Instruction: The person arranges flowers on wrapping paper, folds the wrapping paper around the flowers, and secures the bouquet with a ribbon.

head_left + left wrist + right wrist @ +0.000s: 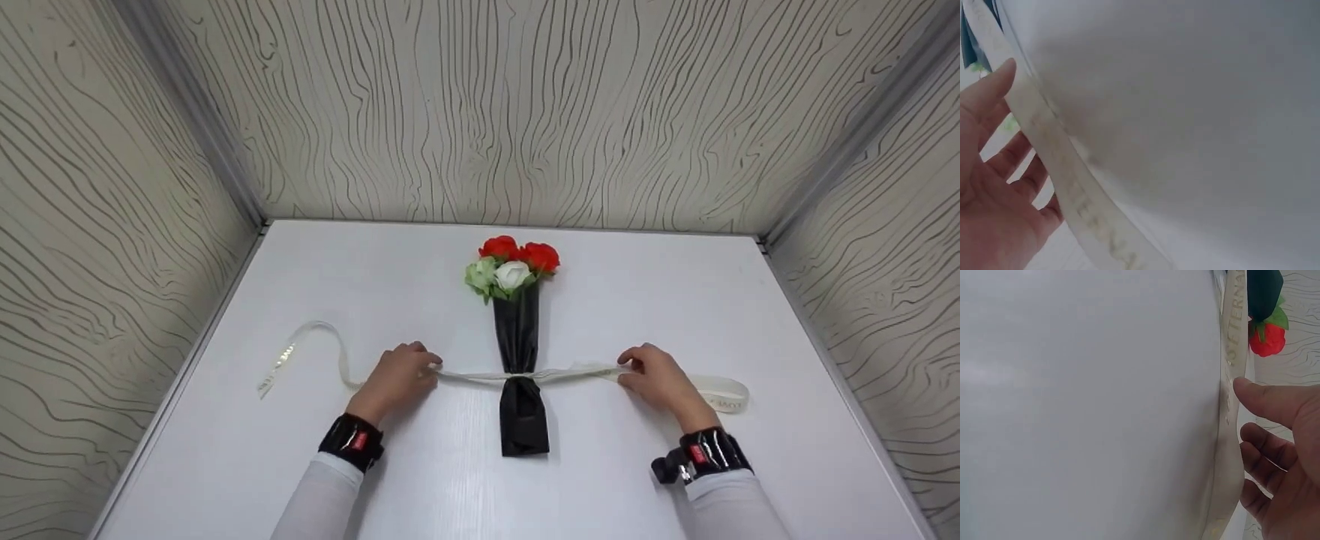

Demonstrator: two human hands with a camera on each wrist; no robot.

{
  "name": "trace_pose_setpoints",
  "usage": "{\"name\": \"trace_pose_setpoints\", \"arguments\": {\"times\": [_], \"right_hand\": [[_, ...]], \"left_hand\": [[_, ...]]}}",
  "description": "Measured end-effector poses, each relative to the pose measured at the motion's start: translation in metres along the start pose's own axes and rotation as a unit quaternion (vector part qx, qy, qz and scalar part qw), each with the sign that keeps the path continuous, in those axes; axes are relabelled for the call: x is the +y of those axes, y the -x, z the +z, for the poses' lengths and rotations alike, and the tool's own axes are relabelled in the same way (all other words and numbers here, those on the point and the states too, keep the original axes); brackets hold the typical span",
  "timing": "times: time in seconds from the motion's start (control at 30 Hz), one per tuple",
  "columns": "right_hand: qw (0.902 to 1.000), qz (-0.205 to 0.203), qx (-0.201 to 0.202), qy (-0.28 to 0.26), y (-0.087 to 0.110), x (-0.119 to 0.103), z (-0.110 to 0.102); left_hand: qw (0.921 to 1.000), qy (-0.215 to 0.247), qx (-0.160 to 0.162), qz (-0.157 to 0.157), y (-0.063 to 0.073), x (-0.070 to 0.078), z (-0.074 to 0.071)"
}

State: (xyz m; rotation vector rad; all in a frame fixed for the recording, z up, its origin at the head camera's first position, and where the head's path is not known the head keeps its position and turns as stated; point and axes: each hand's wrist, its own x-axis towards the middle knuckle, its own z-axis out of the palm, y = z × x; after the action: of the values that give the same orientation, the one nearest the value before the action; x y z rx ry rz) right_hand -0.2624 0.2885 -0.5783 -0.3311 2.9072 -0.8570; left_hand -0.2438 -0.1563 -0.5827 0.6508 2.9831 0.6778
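A bouquet (517, 330) of red, white and pale green flowers in black wrapping lies on the white table, flower heads toward the back wall. Around its narrowed middle runs a cream ribbon (472, 376) with gold lettering, stretched out to both sides. To the left of the bouquet, my left hand (401, 379) pinches the ribbon between thumb and fingers; the loose end curls away beyond it. On the other side my right hand (656, 379) pinches the opposite length, thumb (1258, 396) on its face. Whether the ribbon is knotted at the wrapping is too small to tell.
The white tabletop (450, 487) is bounded by wood-grain patterned panels at the back (480, 112), left and right. Past the right hand, a ribbon loop (727, 394) lies on the table. Each wrist wears a black band (352, 441).
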Motion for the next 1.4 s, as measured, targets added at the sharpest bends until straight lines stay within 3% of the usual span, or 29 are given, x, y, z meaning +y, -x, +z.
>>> {"name": "trace_pose_setpoints", "arguments": {"times": [0.1,0.2,0.3,0.4,0.53,0.73,0.83,0.93,1.0,1.27,1.4], "right_hand": [[0.9999,-0.008,-0.006,0.007,-0.001,-0.004,0.004],[0.9997,-0.005,-0.012,0.021,0.000,-0.006,0.006],[0.9994,0.004,-0.012,0.034,0.001,-0.004,0.006],[0.9993,0.006,-0.009,0.036,0.002,-0.001,0.005],[0.9995,0.003,-0.009,0.030,0.002,0.000,0.004],[0.9997,0.008,-0.006,0.024,0.001,0.000,0.006],[0.9997,0.008,-0.003,0.024,0.001,0.001,0.007],[0.9997,0.010,-0.003,0.021,0.001,0.002,0.008],[0.9997,0.014,-0.004,0.019,0.001,0.003,0.009],[0.9999,0.004,-0.002,0.013,0.001,0.005,0.010],[0.9999,0.000,0.003,0.011,0.001,0.006,0.010]], "left_hand": [[0.9998,-0.002,-0.010,0.014,-0.002,0.006,0.004],[0.9994,0.015,-0.031,0.008,-0.001,0.012,0.001],[0.9941,0.086,-0.066,-0.005,0.001,0.015,-0.007],[0.9807,0.170,-0.096,0.008,0.002,0.017,-0.015],[0.9553,0.263,-0.118,0.063,0.000,0.021,-0.024],[0.9032,0.391,-0.127,0.123,-0.002,0.044,-0.037],[0.8789,0.444,-0.113,0.132,-0.009,0.052,-0.033],[0.8550,0.497,-0.091,0.115,-0.015,0.060,-0.023],[0.8457,0.520,-0.068,0.101,-0.019,0.066,-0.017],[0.8385,0.538,0.035,0.078,-0.032,0.084,-0.003],[0.8422,0.531,0.063,0.067,-0.037,0.086,0.001]]}}
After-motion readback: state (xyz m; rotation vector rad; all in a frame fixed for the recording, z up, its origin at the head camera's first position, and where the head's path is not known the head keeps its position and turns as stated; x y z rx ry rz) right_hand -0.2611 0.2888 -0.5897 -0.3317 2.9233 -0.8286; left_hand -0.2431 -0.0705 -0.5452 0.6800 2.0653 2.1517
